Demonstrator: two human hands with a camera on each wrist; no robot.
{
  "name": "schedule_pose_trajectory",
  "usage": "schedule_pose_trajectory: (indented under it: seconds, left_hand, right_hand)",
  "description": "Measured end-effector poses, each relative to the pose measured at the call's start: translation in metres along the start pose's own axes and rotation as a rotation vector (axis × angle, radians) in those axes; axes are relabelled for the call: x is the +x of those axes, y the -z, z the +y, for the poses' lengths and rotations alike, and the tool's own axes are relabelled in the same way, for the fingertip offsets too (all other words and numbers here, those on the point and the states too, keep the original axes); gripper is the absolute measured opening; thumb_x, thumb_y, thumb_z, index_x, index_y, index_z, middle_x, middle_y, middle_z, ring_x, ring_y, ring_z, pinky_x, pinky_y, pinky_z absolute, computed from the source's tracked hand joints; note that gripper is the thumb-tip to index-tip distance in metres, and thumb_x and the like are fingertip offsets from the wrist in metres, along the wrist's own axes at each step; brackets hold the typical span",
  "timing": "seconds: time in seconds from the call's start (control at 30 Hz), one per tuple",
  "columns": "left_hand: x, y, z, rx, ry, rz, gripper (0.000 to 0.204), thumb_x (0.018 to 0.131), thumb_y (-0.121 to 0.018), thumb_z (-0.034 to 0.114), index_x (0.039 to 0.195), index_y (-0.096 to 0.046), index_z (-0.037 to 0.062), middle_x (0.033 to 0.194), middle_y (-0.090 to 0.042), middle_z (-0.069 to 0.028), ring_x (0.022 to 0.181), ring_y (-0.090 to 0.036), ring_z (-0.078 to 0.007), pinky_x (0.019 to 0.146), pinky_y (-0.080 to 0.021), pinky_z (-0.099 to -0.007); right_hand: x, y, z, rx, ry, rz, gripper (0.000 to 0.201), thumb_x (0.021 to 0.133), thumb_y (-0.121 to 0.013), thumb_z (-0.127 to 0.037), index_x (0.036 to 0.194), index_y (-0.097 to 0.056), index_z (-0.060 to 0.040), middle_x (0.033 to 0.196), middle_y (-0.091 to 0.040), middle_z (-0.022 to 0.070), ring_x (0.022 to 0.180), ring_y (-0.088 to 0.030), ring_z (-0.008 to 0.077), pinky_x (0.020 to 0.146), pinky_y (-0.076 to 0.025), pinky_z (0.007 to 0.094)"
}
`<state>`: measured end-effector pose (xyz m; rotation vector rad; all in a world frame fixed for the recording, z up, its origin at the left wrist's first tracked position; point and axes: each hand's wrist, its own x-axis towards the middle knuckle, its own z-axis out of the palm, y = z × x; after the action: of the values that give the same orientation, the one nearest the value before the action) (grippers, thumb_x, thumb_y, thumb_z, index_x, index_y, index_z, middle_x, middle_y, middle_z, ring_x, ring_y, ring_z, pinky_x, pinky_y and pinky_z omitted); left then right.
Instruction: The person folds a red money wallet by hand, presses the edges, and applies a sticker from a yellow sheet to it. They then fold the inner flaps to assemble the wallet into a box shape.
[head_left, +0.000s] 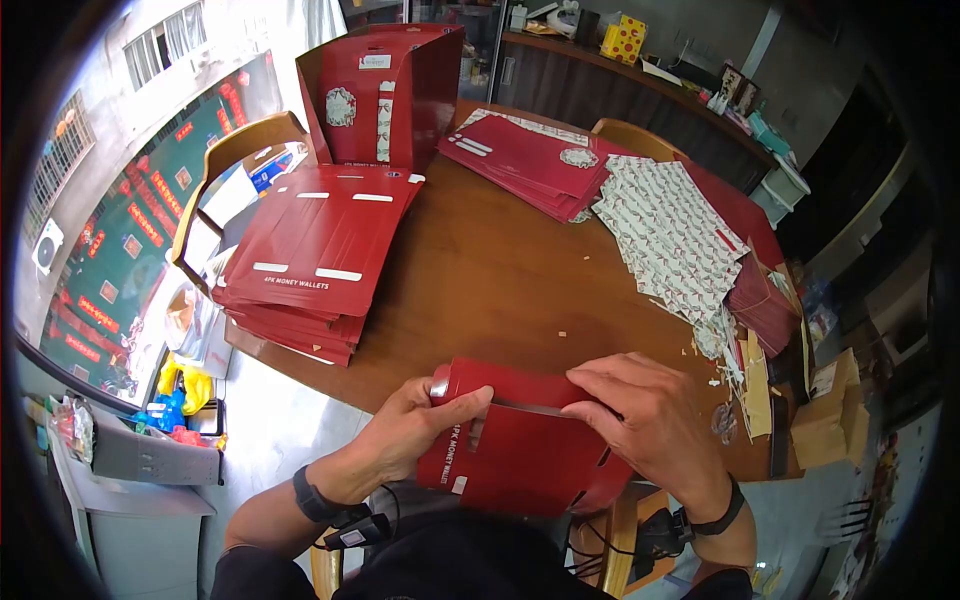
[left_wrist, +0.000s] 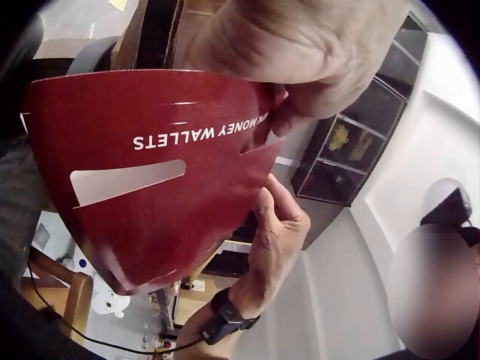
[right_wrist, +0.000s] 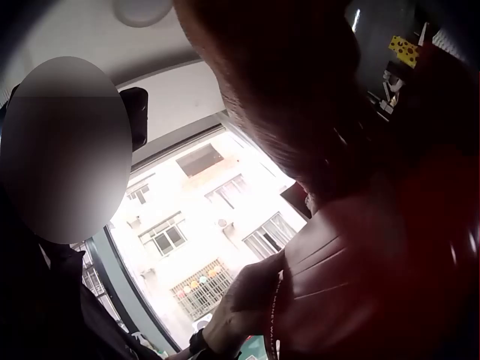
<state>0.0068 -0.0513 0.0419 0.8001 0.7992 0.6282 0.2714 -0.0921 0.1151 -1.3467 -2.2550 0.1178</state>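
At the lower middle of the head view, just in front of the person's body, a red card printed "MONEY WALLETS" [head_left: 540, 455] is held up off the near edge of the wooden table [head_left: 490, 280]. Its long axis runs across the frame from left to right, dipping somewhat toward the lower right, and its panels bow into a curve, with a narrow gap [head_left: 530, 408] between the rear panel and the front one.

That gap is the relation that counts: it lies between the two hands, roughly in line with the card's length. At its left end, the left hand [head_left: 415, 425] grips the card's upper left corner, thumb laid over the front and pointing along the gap. At its right end, the right hand [head_left: 650, 410] pinches the upper right edge between thumb and fingers. Neither hand is nearer; both touch the card.

Across the left wrist view, the card bulges toward the camera with its lettering upside down, and the right hand's pinch shows at the far edge, lower middle. Over in the right wrist view, the near hand is too dark to read.

Left of centre in the head view lies a stack of flat red cards [head_left: 320, 225], well apart from both hands.
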Motion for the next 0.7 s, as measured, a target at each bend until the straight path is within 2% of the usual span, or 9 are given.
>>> schedule_pose_trajectory:
  seconds: [0.13,0.23,0.47,0.53,0.7]
  left_hand:
    - [0.000,0.000,-0.005,0.002,0.000,0.012,0.019,0.106,-0.072,0.026,0.097,-0.071,0.0093,0.084,-0.067,0.0000,0.077,-0.063,-0.0095,0.070,-0.054,-0.0286]
    - [-0.002,-0.001,-0.004,-0.012,0.023,0.024,0.018,0.105,-0.072,0.025,0.099,-0.071,0.0084,0.085,-0.069,-0.0011,0.077,-0.064,-0.0100,0.070,-0.055,-0.0286]
    - [0.001,0.003,-0.005,-0.085,0.063,0.026,0.017,0.105,-0.072,0.024,0.102,-0.073,0.0071,0.088,-0.071,-0.0026,0.079,-0.067,-0.0118,0.071,-0.057,-0.0296]
    - [0.003,-0.001,-0.005,-0.118,0.079,0.048,0.017,0.105,-0.072,0.024,0.104,-0.073,0.0074,0.091,-0.071,-0.0023,0.081,-0.067,-0.0123,0.073,-0.057,-0.0305]
    - [0.001,-0.007,-0.003,-0.150,0.116,0.075,0.016,0.105,-0.072,0.024,0.104,-0.074,0.0079,0.095,-0.072,-0.0017,0.084,-0.067,-0.0124,0.077,-0.057,-0.0311]
  right_hand:
    - [0.003,-0.005,0.003,-0.001,0.046,-0.145,0.032,0.086,-0.083,-0.018,0.110,-0.074,0.0006,0.103,-0.074,0.0104,0.093,-0.073,0.0294,0.075,-0.058,0.0411]
    - [0.000,-0.008,0.004,-0.013,0.068,-0.151,0.033,0.086,-0.083,-0.017,0.112,-0.074,0.0003,0.104,-0.073,0.0105,0.093,-0.072,0.0294,0.074,-0.058,0.0405]
    - [-0.005,-0.001,-0.009,-0.068,0.051,-0.072,0.030,0.088,-0.080,-0.012,0.115,-0.074,-0.0003,0.106,-0.072,0.0111,0.093,-0.072,0.0292,0.074,-0.059,0.0383]
    - [-0.007,-0.003,-0.014,-0.017,0.058,0.015,0.024,0.089,-0.078,-0.008,0.111,-0.076,-0.0008,0.111,-0.073,0.0128,0.099,-0.073,0.0304,0.077,-0.060,0.0388]
    - [-0.018,-0.018,-0.004,0.026,0.104,0.010,0.020,0.087,-0.076,-0.004,0.106,-0.080,-0.0031,0.120,-0.072,0.0168,0.110,-0.072,0.0344,0.084,-0.062,0.0394]
